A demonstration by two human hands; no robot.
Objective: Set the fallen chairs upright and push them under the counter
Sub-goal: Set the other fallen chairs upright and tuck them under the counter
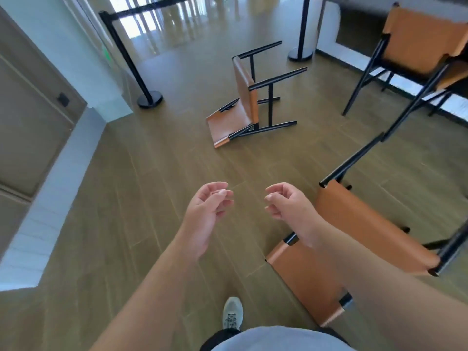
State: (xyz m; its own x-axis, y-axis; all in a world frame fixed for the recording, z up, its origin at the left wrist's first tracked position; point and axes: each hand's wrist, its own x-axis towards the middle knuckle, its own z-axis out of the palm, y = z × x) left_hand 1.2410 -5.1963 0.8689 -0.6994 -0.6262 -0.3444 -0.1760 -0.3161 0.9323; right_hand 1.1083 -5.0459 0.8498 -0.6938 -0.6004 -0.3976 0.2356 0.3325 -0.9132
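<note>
Head view: two bare hands are held out over the wooden floor, nothing being gripped.
Landmark: the nearest fallen chair, lying on its side at the lower right.
Progress: one upright chair is seen beyond the landmark, at the tabletop edge; how far under it is pushed cannot be told.
Left to do: two chairs are judged still down, the landmark and a second fallen chair farther off, well apart from it.
Left hand: fingers loosely curled, empty, just beside the landmark.
Right hand: fingers loosely curled, empty, wrist over the landmark's leather back, contact not discernible.
Next grasp: the landmark's black frame is judged closest.
</note>
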